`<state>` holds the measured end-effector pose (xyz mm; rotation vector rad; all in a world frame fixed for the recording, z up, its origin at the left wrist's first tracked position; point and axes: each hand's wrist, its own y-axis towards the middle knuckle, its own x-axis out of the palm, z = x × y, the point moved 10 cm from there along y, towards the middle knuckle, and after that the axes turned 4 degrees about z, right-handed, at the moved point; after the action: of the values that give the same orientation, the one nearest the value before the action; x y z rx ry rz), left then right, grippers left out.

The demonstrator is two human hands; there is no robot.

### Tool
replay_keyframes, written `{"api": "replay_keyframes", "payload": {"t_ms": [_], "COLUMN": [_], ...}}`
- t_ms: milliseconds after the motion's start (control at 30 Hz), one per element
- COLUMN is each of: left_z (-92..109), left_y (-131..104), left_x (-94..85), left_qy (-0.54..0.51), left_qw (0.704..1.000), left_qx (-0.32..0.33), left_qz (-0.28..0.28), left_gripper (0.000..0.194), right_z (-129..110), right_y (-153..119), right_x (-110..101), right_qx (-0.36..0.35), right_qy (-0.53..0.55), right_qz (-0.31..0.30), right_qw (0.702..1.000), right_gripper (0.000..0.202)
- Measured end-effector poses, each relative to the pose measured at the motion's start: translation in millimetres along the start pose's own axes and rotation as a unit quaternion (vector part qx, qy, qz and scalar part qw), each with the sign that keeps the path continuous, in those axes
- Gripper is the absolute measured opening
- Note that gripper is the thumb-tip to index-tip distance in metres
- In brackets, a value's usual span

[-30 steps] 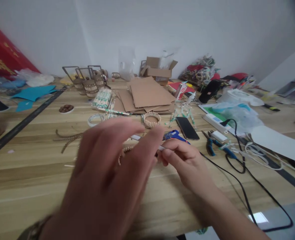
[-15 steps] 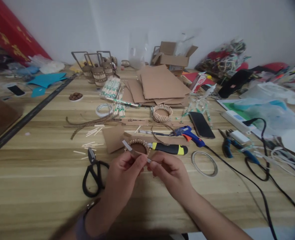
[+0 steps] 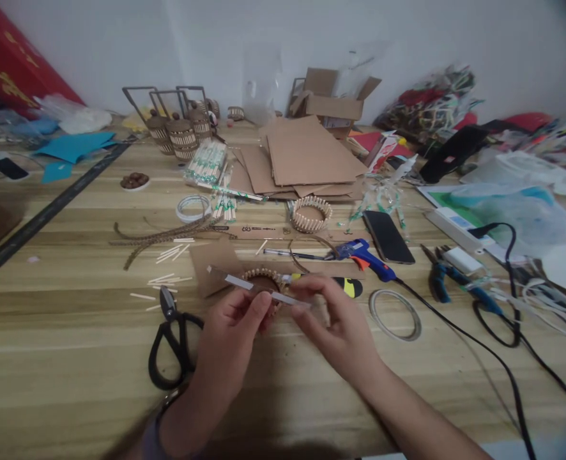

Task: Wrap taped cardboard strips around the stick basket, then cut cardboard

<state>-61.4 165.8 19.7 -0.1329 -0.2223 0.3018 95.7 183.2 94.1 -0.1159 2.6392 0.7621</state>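
Note:
My left hand (image 3: 235, 329) pinches a narrow brown strip (image 3: 262, 291) with white sections, perhaps double-sided tape, slanting down to the right. My right hand (image 3: 335, 319) is at the strip's right end, thumb and index finger apart and slightly blurred. Behind my fingers lies a ring of short wooden sticks (image 3: 268, 276), partly hidden. A yellow and black utility knife (image 3: 352, 286) is half covered by my right hand. Black-handled scissors (image 3: 180, 342) lie left of my left hand. To the right of my right hand is a tape roll (image 3: 395, 315).
A blue glue gun (image 3: 362, 255) trails a black cord to the right, beside a phone (image 3: 388, 236). Farther back are another stick ring (image 3: 312, 214), stacked cardboard (image 3: 312, 153) and small lidded buckets (image 3: 182, 137). Loose sticks (image 3: 170, 280) and pliers (image 3: 439, 278) flank the work area.
My right hand has loosened its pinch, its fingers moving apart at the strip's end. More of the strip shows, including a second white section. The view has shifted slightly.

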Motion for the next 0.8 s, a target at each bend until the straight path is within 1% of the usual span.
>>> {"api": "replay_keyframes", "payload": {"t_ms": [33, 67, 100, 133, 167, 233, 300, 433, 533, 633, 800], "left_z": [-0.9, -2.1, -3.3, -4.9, -6.6, -9.9, -12.3, -14.5, -9.7, -1.9, 10.6], "left_y": [1.0, 1.7, 2.2, 2.3, 2.1, 1.0, -0.4, -2.8, -4.2, -5.9, -9.5], "left_x": [-0.9, -1.2, -1.1, -0.3, 0.8, 2.3, 2.2, 0.2, 0.3, -0.1, 3.5], "left_qy": [0.001, 0.003, 0.006, 0.010, 0.014, 0.024, 0.038, 0.093, 0.133, 0.188, 0.248], "left_qw": [1.000, 1.000, 1.000, 1.000, 1.000, 1.000, 0.999, 0.995, 0.991, 0.982, 0.965], "left_qx": [0.003, 0.004, 0.004, 0.001, -0.003, -0.009, -0.009, -0.006, 0.004, 0.022, 0.078], "left_qz": [0.009, 0.015, 0.019, 0.018, 0.014, 0.003, -0.009, -0.027, -0.030, -0.021, -0.023], "left_gripper": [0.030, 0.030, 0.030, 0.030, 0.029, 0.028, 0.028, 0.033, 0.034, 0.030, 0.028], "right_z": [-14.0, -27.7, -38.7, -46.0, -49.4, -48.8, -44.1, -34.2, -30.3, -28.7, -25.2], "right_y": [0.1, -1.4, -3.4, -5.0, -5.9, -6.1, -6.2, -8.9, -11.0, -12.2, -12.1], "right_x": [-6.4, -8.8, -7.2, -3.0, 2.4, 12.0, 17.7, 23.0, 22.4, 21.6, 19.7], "right_qx": [-0.059, -0.112, -0.153, -0.178, -0.190, -0.189, -0.183, -0.179, -0.171, -0.164, -0.145], "right_qy": [-0.062, -0.117, -0.162, -0.197, -0.224, -0.264, -0.289, -0.294, -0.283, -0.270, -0.230], "right_qz": [0.030, 0.049, 0.055, 0.051, 0.041, 0.026, 0.024, 0.014, 0.013, 0.013, 0.013], "right_qw": [0.996, 0.986, 0.973, 0.963, 0.955, 0.945, 0.940, 0.939, 0.944, 0.949, 0.962], "right_gripper": [0.009, 0.012, 0.010, 0.007, 0.007, 0.013, 0.017, 0.019, 0.017, 0.014, 0.014]}}
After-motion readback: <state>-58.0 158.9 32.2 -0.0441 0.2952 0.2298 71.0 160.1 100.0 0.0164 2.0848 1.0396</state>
